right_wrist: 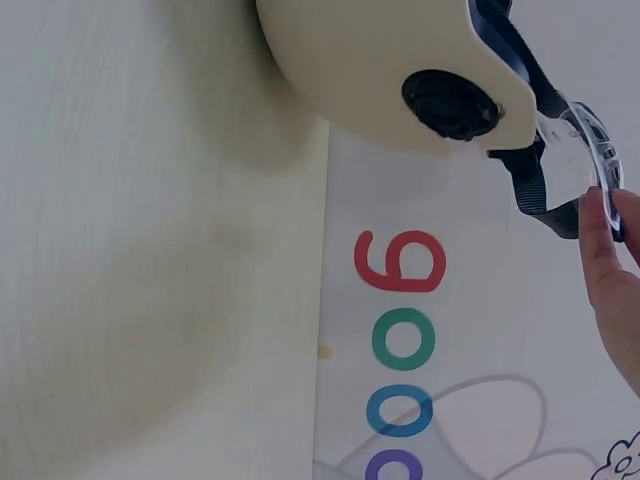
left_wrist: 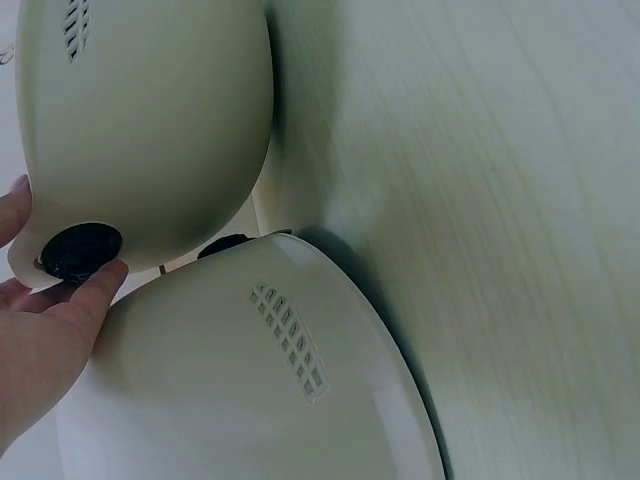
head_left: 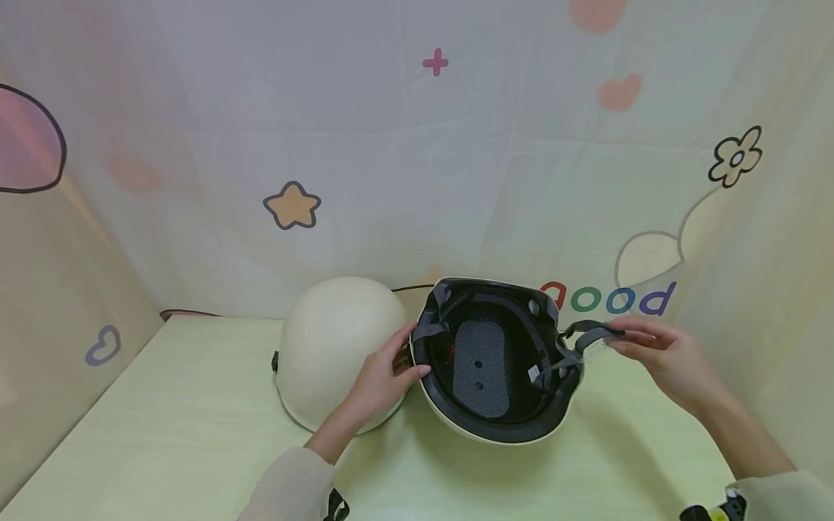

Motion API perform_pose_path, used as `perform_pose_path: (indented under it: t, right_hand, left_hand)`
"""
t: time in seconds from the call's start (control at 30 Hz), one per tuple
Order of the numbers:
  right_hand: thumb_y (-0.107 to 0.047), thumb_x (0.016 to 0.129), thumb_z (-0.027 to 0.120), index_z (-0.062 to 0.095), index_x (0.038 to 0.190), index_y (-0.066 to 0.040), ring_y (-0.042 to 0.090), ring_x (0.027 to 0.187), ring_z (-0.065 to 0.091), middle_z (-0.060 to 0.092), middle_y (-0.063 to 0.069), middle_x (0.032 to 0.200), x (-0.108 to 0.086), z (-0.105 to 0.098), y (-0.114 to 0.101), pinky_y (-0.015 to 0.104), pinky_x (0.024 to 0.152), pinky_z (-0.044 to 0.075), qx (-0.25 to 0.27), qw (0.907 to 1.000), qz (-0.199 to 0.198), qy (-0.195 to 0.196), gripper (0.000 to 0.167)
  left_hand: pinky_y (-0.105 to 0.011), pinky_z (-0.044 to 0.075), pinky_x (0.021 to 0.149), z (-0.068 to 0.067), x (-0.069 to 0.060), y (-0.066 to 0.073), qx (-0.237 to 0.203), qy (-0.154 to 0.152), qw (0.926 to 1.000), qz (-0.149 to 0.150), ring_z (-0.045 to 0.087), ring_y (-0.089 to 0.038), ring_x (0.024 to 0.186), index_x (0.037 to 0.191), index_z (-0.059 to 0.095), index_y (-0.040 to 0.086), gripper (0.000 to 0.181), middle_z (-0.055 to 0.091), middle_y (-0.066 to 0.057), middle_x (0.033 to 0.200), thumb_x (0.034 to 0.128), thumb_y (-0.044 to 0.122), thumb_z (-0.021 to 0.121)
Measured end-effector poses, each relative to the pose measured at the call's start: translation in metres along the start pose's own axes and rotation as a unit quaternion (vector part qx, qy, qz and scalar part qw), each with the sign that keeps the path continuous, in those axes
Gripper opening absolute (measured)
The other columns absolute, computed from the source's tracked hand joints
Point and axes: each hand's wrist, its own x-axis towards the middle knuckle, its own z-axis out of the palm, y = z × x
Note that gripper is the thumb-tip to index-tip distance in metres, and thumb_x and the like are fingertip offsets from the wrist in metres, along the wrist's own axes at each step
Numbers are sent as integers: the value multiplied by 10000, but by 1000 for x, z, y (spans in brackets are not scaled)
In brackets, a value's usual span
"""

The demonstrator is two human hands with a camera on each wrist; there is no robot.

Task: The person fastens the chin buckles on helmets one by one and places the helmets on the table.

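Observation:
A cream helmet (head_left: 482, 369) is tilted with its black padded inside toward the head camera. The left hand (head_left: 381, 383) grips its left rim, thumb on the inner edge; in the left wrist view those fingers lie by a round black knob (left_wrist: 82, 250) on the shell (left_wrist: 150, 120). To the right, the right hand (head_left: 674, 362) pinches the dark chin strap (head_left: 589, 336) with a clear plastic piece, held out from the rim. The right wrist view shows thumb and finger on that clear piece (right_wrist: 600, 150), beside the helmet's side knob (right_wrist: 450, 104).
A second cream helmet (head_left: 339, 347) stands dome up on the pale table (head_left: 163, 420), just left of the held one. Behind the table hangs a printed cloth (head_left: 391, 145) with coloured letters and shapes. A thin dark cord (head_left: 412, 287) runs along the back.

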Motion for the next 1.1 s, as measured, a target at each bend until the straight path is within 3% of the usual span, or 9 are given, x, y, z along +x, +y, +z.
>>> perform_pose_path:
  t: [0.17, 0.5, 0.73, 0.9, 1.1]
  right_hand:
    - [146, 852, 518, 632, 1090, 25, 102, 897, 623, 647, 21, 997, -9, -9, 9, 166, 807, 461, 461, 9987, 79, 221, 291]
    - [123, 840, 556, 662, 1061, -16, 69, 854, 603, 593, -18, 980, -27, -20, 27, 141, 771, 461, 114, 9965, 514, 650, 282]
    - [138, 818, 575, 648, 1084, -25, 68, 882, 611, 634, -20, 962, -29, -14, 33, 157, 773, 468, 126, 9969, 514, 575, 320]
    - [71, 822, 615, 629, 1102, -20, 58, 884, 612, 630, -44, 969, -24, -9, 30, 145, 765, 466, -438, 9947, 670, 647, 295]
    - [-16, 844, 632, 626, 1069, 12, 52, 826, 609, 644, -60, 919, -15, -2, 22, 142, 741, 471, -1384, 9834, 862, 790, 228]
  left_hand:
    - [-368, 446, 886, 0, -1, 1, -47, 2, 10000, -5, 503, -342, 1133, 1398, 298, -25, 656, 414, -256, 1332, 840, 29, 641]
    - [-388, 443, 887, 0, 1, 1, -24, -34, 10000, 0, 500, -348, 1134, 1396, 302, -27, 653, 409, -263, 1333, 841, 32, 641]
    - [-406, 437, 894, 0, 0, 1, -23, 2, 10000, -21, 503, -342, 1134, 1396, 312, -12, 649, 418, -249, 1333, 842, 42, 643]
    - [-399, 437, 894, 0, 0, 0, 24, -16, 10000, -17, 506, -340, 1132, 1397, 313, -11, 647, 422, -247, 1331, 845, 57, 643]
    - [-395, 442, 889, 0, 0, 1, 36, -2, 10000, -24, 512, -339, 1125, 1395, 316, -10, 647, 426, -248, 1327, 842, 51, 644]
